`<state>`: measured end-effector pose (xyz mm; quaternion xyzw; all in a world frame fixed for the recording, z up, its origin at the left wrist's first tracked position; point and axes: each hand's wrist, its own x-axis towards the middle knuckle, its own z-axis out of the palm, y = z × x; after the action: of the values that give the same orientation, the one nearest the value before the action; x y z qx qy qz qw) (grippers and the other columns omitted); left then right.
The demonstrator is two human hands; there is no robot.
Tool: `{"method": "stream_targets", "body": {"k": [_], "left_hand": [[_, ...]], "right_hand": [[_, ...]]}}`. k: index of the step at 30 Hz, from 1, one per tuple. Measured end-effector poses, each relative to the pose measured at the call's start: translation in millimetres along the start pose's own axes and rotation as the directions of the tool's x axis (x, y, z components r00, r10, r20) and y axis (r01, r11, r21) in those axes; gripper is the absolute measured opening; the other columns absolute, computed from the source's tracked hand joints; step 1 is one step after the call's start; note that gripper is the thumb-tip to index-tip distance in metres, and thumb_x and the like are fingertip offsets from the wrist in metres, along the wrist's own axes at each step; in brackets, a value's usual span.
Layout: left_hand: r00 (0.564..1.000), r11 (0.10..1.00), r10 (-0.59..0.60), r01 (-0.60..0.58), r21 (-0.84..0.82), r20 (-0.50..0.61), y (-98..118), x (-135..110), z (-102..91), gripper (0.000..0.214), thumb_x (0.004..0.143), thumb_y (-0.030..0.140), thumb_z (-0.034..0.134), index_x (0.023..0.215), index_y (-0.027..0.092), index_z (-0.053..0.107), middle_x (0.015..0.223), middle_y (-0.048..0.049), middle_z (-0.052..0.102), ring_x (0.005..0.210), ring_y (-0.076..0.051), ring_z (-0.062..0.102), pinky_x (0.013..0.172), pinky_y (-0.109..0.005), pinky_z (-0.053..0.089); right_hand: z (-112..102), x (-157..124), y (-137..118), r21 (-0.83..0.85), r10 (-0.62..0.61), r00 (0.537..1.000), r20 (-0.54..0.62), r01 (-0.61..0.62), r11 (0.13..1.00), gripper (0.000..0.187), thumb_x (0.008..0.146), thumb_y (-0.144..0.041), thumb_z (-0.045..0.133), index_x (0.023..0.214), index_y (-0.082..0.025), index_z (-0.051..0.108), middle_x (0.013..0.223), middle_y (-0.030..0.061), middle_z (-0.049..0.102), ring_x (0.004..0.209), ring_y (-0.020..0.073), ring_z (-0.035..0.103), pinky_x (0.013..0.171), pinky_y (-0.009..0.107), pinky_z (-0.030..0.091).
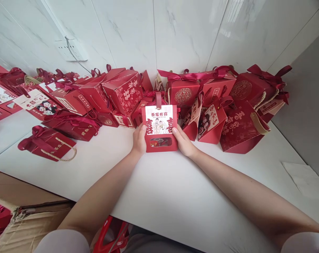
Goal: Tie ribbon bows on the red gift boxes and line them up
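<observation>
A small red gift box point(159, 128) with a white picture panel, a clear window and a red ribbon handle stands on the white table point(175, 196). My left hand point(139, 140) grips its left side and my right hand point(182, 141) grips its right side. Both hands have their fingers wrapped around the box edges, thumbs at the front. The box sits just in front of a row of similar red boxes.
Several red gift boxes and bags with ribbons line the back wall, such as a tall box point(123, 92) and a bag with rope handle point(241, 128). A flat red bag point(47, 144) lies at the left. A cardboard carton point(24, 225) is below the table edge.
</observation>
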<state>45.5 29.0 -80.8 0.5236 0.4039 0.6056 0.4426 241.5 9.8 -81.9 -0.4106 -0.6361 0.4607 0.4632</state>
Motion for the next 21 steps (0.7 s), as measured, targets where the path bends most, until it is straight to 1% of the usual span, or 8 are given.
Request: {"method": "stream_targets", "body": {"k": [2,4,8,10,12,17,19,21], "left_hand": [[0.996,0.995,0.079,-0.076,0.063,-0.036,5,-1,-1.1,0.044,0.087,0.061,0.056,0.100,0.021,0.070,0.097,-0.0063,0.075,0.088,-0.028,0.070,0.072,-0.039,0.056],[0.986,0.984,0.148,-0.139,0.108,-0.072,10,0,-2.1,0.042,0.087,0.059,0.057,0.097,0.020,0.070,0.092,-0.0054,0.074,0.084,-0.025,0.069,0.069,-0.035,0.054],[0.971,0.972,0.179,-0.150,0.180,-0.161,16,1,-1.9,0.046,0.088,0.062,0.053,0.087,0.019,0.067,0.084,-0.0044,0.072,0.077,-0.021,0.066,0.066,-0.030,0.050],[0.966,0.963,0.185,-0.141,0.232,-0.181,17,0,-0.8,0.047,0.088,0.063,0.051,0.084,0.018,0.065,0.081,-0.0041,0.070,0.073,-0.020,0.064,0.063,-0.029,0.048],[0.961,0.944,0.218,-0.163,0.287,-0.171,18,-3,0.4,0.048,0.088,0.063,0.050,0.085,0.018,0.065,0.081,-0.0040,0.070,0.072,-0.019,0.063,0.063,-0.028,0.048],[0.953,0.909,0.284,-0.233,0.344,-0.104,17,-7,0.6,0.046,0.091,0.060,0.048,0.092,0.018,0.067,0.085,-0.0041,0.070,0.078,-0.020,0.064,0.068,-0.028,0.049],[0.957,0.923,0.267,-0.222,0.314,-0.109,14,-5,-0.6,0.045,0.091,0.059,0.049,0.094,0.018,0.068,0.086,-0.0042,0.071,0.079,-0.020,0.065,0.069,-0.028,0.050],[0.968,0.959,0.206,-0.170,0.225,-0.144,9,-1,-1.8,0.045,0.089,0.059,0.052,0.096,0.018,0.069,0.089,-0.0047,0.073,0.080,-0.021,0.066,0.070,-0.029,0.051]], "right_hand": [[6,-5,-4,0.012,0.000,0.999,-0.054,0.000,1.000,0.054,0.096,-0.064,0.043,0.135,-0.027,0.046,0.139,0.0062,0.059,0.129,0.0263,0.055,0.111,0.044,0.043],[13,-9,-8,0.009,-0.023,0.994,-0.104,0.025,1.000,0.060,0.093,-0.060,0.055,0.138,-0.024,0.041,0.143,0.0096,0.055,0.131,0.0268,0.053,0.113,0.044,0.041],[24,-14,-12,0.000,-0.103,0.988,-0.112,0.103,0.995,0.098,0.073,-0.052,0.082,0.149,-0.023,0.026,0.152,0.0126,0.044,0.136,0.0289,0.048,0.115,0.044,0.040],[26,-14,-11,-0.025,-0.110,0.986,-0.124,0.108,0.994,0.108,0.065,-0.049,0.088,0.150,-0.024,0.026,0.154,0.0119,0.042,0.138,0.0306,0.045,0.115,0.046,0.040],[26,-14,-10,-0.050,-0.099,0.984,-0.146,0.093,0.994,0.108,0.063,-0.048,0.089,0.149,-0.025,0.028,0.152,0.0116,0.045,0.137,0.0317,0.046,0.113,0.049,0.042],[26,-14,-6,-0.064,-0.114,0.977,-0.180,0.104,0.992,0.099,0.070,-0.043,0.085,0.149,-0.025,0.028,0.150,0.0124,0.046,0.136,0.0315,0.048,0.114,0.051,0.040],[26,-14,-5,-0.069,-0.131,0.976,-0.172,0.121,0.990,0.097,0.072,-0.041,0.084,0.150,-0.024,0.028,0.152,0.0128,0.044,0.138,0.0314,0.045,0.116,0.051,0.038],[25,-13,-4,-0.081,-0.145,0.976,-0.160,0.133,0.988,0.095,0.074,-0.042,0.082,0.150,-0.024,0.027,0.153,0.0133,0.042,0.140,0.0315,0.043,0.117,0.052,0.037]]}}
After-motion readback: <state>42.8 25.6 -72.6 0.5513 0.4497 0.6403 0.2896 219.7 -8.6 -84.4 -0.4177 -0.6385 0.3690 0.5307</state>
